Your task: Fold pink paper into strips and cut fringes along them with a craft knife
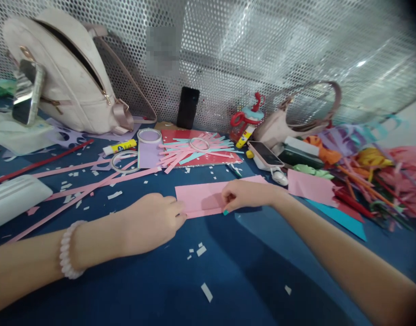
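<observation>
A long pink paper sheet [201, 198] lies in front of me, with a narrow fold along its near edge. My left hand [153, 222], a beaded bracelet at its wrist, has its fingers bent together at the sheet's left end; the fingertips are partly hidden. Toward the middle of the near edge, my right hand [243, 194] is closed with curled fingers on the fold. Beyond the sheet, pink and blue paper strips [180, 154] fan out over a red sheet [224, 157], and a tape ring [199, 144] rests on them.
Glue sticks [121, 147], a purple paper [148, 156] and a white phone [265, 154] lie farther back. A backpack [68, 77] and a black phone [188, 107] stand against the perforated metal wall. Coloured papers [360, 176] pile up at right. White scraps [201, 250] dot the blue table.
</observation>
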Available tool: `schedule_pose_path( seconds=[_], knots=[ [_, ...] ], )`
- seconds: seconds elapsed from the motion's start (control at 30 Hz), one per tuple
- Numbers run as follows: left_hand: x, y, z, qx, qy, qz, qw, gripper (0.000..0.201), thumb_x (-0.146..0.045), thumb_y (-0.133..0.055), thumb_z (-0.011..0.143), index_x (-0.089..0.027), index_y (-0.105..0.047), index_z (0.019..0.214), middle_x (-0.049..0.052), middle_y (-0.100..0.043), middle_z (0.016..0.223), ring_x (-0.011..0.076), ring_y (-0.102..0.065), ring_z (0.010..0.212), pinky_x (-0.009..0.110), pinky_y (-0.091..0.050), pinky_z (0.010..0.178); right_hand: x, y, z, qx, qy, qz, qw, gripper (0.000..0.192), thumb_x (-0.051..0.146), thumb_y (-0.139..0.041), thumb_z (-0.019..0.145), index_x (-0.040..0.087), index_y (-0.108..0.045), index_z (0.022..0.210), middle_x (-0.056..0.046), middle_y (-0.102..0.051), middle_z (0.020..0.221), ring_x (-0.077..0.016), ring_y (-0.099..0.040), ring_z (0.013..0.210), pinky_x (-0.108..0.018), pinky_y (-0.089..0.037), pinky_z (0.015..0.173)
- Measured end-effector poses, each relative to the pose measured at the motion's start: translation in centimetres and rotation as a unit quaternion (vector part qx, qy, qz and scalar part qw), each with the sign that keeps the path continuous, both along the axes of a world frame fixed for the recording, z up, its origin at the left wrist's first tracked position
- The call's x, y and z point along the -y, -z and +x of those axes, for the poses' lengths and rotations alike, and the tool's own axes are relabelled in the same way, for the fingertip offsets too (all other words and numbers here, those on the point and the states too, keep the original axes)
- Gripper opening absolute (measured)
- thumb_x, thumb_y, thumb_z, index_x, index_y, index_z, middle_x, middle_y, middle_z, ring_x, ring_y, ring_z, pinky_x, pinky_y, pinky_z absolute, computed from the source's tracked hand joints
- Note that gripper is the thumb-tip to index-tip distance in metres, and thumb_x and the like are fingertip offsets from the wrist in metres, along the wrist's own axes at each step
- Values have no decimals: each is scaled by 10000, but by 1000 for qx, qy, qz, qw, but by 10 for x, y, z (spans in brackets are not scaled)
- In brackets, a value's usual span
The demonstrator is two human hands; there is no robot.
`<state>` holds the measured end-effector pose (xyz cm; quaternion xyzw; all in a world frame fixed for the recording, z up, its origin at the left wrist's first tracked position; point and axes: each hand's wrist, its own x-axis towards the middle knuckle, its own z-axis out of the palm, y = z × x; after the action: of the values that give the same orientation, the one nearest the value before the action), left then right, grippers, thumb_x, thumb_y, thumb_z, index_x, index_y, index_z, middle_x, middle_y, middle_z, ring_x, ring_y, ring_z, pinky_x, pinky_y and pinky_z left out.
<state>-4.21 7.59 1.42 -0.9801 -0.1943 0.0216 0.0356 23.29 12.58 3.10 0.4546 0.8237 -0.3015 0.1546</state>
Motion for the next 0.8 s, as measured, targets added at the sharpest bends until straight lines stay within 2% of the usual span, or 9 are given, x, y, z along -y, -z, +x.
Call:
schedule_pose_path(
  seconds=[0.13,0.23,0.3,0.43,0.5,0.63,0.8],
  knots=[
    [1,-3,3,67,-52,-25,996,188,-175,-467,913,-176,-647,967,49,-616,883,206,-590,797,312,-431,638,6,4,-18,-74,-20,-10,997,183,322,-629,774,157,-645,696,25,-578,629,-111,-491,584,-228,-347,563],
    [-1,-2,5,75,-78,-43,993,191,-161,-458,916,-162,-647,942,66,-628,939,212,-589,855,327,-445,726,15,2,-42,-110,-59,-11,992,110,264,-628,787,166,-677,774,24,-625,689,-106,-508,602,-220,-343,574],
    [-4,-1,5,73,-93,-79,990,156,-172,-488,908,-160,-642,926,59,-639,932,210,-593,863,319,-444,737,21,-3,-58,-92,-74,-2,993,105,250,-619,800,177,-693,814,15,-656,726,-108,-517,599,-224,-333,566],
    [-10,3,3,92,-114,-208,967,128,-184,-501,909,-197,-627,896,-2,-657,869,156,-608,776,258,-428,664,27,-11,-80,-18,-88,37,995,142,284,-604,832,198,-706,879,-9,-682,782,-133,-557,640,-235,-318,554],
    [-13,6,1,106,-103,-230,962,137,-179,-490,903,-215,-621,888,-18,-655,860,146,-607,756,244,-413,636,24,-11,-82,33,-97,62,993,154,335,-635,813,203,-703,852,-17,-670,749,-156,-569,645,-246,-310,541],
    [-16,10,-1,98,-94,-215,967,105,-186,-497,879,-203,-585,823,-13,-626,809,149,-584,718,241,-373,590,17,-6,-73,120,-104,114,981,260,464,-686,750,203,-677,745,-28,-643,702,-191,-586,655,-257,-284,524],
    [-17,8,-1,94,-95,-241,961,110,-172,-496,877,-191,-523,773,-32,-588,764,124,-529,653,223,-336,563,18,-9,-56,196,-89,119,969,382,559,-643,764,180,-674,805,-67,-668,798,-224,-614,726,-270,-283,527]
  ],
)
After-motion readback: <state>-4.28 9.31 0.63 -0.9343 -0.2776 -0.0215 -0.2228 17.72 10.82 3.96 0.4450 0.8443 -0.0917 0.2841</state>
